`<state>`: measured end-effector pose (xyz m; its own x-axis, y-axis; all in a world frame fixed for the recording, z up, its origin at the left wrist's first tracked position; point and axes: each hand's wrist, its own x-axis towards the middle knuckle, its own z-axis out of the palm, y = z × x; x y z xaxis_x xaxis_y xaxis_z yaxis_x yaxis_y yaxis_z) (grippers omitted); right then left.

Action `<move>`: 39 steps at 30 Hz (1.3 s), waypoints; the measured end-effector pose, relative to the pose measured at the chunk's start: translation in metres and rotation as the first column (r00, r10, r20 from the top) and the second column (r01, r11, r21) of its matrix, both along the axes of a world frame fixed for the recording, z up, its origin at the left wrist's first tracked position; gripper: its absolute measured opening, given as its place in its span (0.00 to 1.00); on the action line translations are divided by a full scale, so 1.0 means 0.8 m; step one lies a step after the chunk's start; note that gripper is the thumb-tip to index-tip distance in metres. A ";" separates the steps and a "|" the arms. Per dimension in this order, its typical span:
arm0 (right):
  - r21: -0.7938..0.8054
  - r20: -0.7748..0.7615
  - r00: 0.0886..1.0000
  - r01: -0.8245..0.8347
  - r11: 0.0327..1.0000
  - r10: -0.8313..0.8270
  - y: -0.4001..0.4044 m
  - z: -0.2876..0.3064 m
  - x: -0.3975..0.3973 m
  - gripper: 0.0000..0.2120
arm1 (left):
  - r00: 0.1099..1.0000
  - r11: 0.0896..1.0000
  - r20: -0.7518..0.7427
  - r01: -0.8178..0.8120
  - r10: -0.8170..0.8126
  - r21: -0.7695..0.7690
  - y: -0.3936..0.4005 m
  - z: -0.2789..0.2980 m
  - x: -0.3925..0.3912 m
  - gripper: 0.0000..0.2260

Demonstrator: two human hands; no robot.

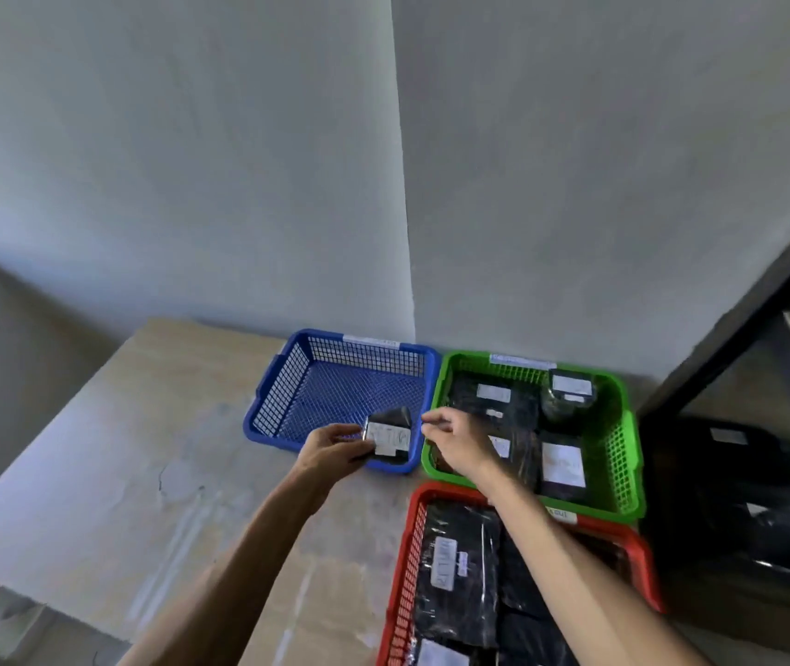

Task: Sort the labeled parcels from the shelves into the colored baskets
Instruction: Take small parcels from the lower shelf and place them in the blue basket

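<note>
While my left hand [335, 447] keeps its grip clamped on a small black plastic parcel [390, 437] with a white handwritten label, I see that parcel hanging over the near right corner of the blue basket [282, 377], a rectangular mesh tray of rigid plastic. My right hand [453, 437] hovers just beside it over the green basket's [623, 439] rim, fingers loosely curled, its grip holding nothing. The green basket carries several glossy black labelled parcels [561, 466]; the red basket [407, 569] nearer me holds more, crinkled and shiny. All three sit on a pale, scuffed, wood-toned surface [143, 449] pushed into a corner of plain whitish walls [239, 161]. A dark shelf frame [744, 319] stands at the right, with black bags beneath.
</note>
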<state>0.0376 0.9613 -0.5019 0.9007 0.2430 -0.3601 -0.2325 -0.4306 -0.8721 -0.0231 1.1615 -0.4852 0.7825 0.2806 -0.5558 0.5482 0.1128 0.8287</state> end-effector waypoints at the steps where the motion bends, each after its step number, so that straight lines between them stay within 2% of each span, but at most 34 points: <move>1: -0.078 0.039 0.999 0.000 0.997 0.003 0.010 -0.006 0.007 0.08 | 1.000 0.998 -0.013 0.029 -0.029 0.048 0.012 -0.012 0.010 0.15; 5: -0.395 0.206 0.978 0.060 0.917 0.024 0.040 -0.033 0.025 0.19 | 0.971 0.940 -0.122 0.230 -0.204 0.254 0.050 -0.058 0.058 0.17; 9: -0.521 0.209 0.978 0.129 0.844 -0.021 0.061 -0.051 0.028 0.31 | 0.901 0.831 -0.222 0.430 -0.372 0.353 0.066 -0.085 0.094 0.18; 15: -0.541 0.185 0.982 0.133 0.830 -0.037 0.070 -0.065 0.032 0.37 | 0.692 0.600 -0.296 0.720 -0.658 0.350 0.065 -0.119 0.121 0.24; 20: -0.467 0.130 0.989 0.121 0.876 -0.067 0.057 -0.067 0.040 0.38 | 0.576 0.457 -0.327 0.807 -0.749 0.375 0.068 -0.137 0.140 0.18; 22: -0.436 0.110 0.991 0.113 0.893 -0.073 0.053 -0.068 0.041 0.38 | 0.543 0.403 -0.341 0.823 -0.768 0.401 0.072 -0.139 0.144 0.16; 25: -0.414 0.102 0.991 0.116 0.903 -0.081 0.052 -0.069 0.039 0.39 | 0.528 0.374 -0.330 0.822 -0.782 0.430 0.078 -0.144 0.142 0.16; 32: -0.409 0.077 0.994 0.098 0.907 -0.073 0.054 -0.056 0.030 0.38 | 0.478 0.275 -0.326 0.816 -0.816 0.508 0.081 -0.129 0.115 0.24; 34: -0.405 0.085 0.992 0.120 0.906 -0.094 0.051 -0.051 0.023 0.35 | 0.501 0.264 -0.294 0.770 -0.814 0.582 0.083 -0.118 0.106 0.25; 39: -0.424 0.209 0.969 0.211 0.881 -0.131 0.029 -0.031 -0.014 0.23 | 0.533 0.314 -0.087 0.614 -0.842 0.725 0.067 -0.072 0.083 0.14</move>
<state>0.0264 0.9841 -0.5268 0.9704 -0.0677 -0.2318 -0.2037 -0.7453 -0.6349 0.0430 1.2149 -0.5428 0.9130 -0.3265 -0.2444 -0.1217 -0.7900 0.6009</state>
